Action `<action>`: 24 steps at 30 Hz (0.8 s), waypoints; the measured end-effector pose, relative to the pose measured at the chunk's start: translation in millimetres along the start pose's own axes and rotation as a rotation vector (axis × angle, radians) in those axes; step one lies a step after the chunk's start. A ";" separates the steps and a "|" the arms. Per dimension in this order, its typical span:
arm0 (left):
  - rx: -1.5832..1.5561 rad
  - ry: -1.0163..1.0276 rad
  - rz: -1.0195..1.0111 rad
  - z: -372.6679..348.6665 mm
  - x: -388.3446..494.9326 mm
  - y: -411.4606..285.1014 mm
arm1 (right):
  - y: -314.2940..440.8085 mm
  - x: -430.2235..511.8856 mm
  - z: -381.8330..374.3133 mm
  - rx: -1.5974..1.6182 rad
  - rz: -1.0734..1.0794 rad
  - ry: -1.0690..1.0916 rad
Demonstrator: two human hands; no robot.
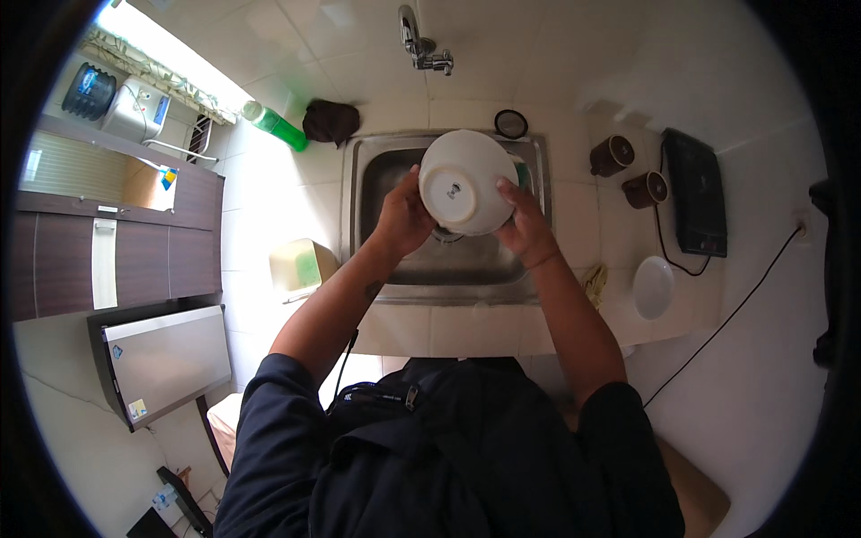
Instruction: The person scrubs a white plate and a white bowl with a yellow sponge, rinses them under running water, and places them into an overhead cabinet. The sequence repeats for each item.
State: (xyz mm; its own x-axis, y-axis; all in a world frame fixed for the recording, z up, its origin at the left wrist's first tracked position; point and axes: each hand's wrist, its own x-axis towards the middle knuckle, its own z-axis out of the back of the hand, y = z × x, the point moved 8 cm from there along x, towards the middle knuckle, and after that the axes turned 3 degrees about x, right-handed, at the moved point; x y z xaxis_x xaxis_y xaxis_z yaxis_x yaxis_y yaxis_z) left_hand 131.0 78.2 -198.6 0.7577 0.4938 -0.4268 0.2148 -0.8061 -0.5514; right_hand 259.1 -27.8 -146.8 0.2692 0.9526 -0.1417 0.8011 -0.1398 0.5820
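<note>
A white ceramic bowl (479,158) is held bottom-up over the stainless steel sink (444,277), its foot ring and a small printed mark facing me. My left hand (405,214) grips the bowl's left side with the thumb along the wall. On the opposite side my right hand (526,225) clasps it, thumb resting on the outer wall. The fingers of both hands are partly hidden behind the bowl. Part of the drain shows just below the bowl. Above, a chrome tap (420,44) projects from the tiled wall.
Left of the sink are a green bottle (276,126), a dark cloth (331,122) and a container with a green sponge (306,270). A round black-rimmed item (511,124) lies behind it. Brown mugs (612,155), a black electric hob (696,191), a yellowish cloth (594,285) and a white bowl (653,288) sit right.
</note>
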 end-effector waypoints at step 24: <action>0.214 -0.038 -0.069 -34.1 -24.5 -20.6 | 61.8 20.3 10.8 -1.692 0.186 -0.602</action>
State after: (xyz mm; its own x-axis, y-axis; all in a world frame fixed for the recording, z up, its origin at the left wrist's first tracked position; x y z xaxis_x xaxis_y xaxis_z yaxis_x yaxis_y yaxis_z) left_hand 129.1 71.5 -152.3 0.7213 0.5605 -0.4069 0.1268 -0.6844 -0.7179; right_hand 319.8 -20.1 -122.4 0.7274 0.6862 -0.0024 -0.5099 0.5428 0.6674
